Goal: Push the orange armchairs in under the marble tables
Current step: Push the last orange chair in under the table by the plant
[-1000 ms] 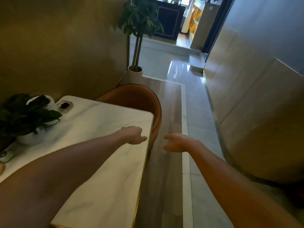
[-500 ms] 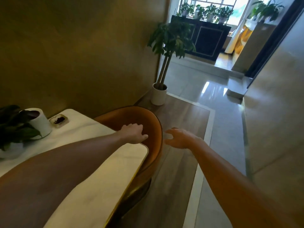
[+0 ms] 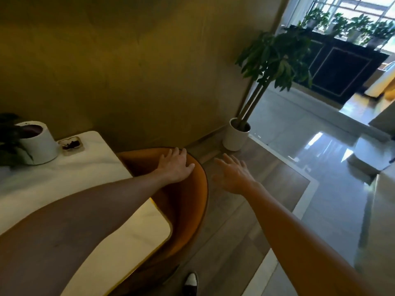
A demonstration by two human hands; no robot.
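An orange armchair (image 3: 186, 201) with a curved back stands at the far end of a white marble table (image 3: 89, 167), its seat partly under the tabletop. My left hand (image 3: 176, 165) lies flat on the top rim of the chair back, fingers spread. My right hand (image 3: 233, 175) hovers open over the wooden floor just right of the chair back, not touching it. My left forearm crosses over the tabletop and hides part of it.
A white pot (image 3: 37, 142) with a dark plant and a small tray (image 3: 71, 144) stand on the table by the olive wall. A tall potted tree (image 3: 237, 133) is in the corner beyond the chair. Glossy tile floor (image 3: 299, 133) stretches right. A shoe (image 3: 190, 283) shows below.
I have come closer to the chair. My left hand went from above the table's corner to the chair-back rim and opened flat; my right hand opened wider beside the chair.
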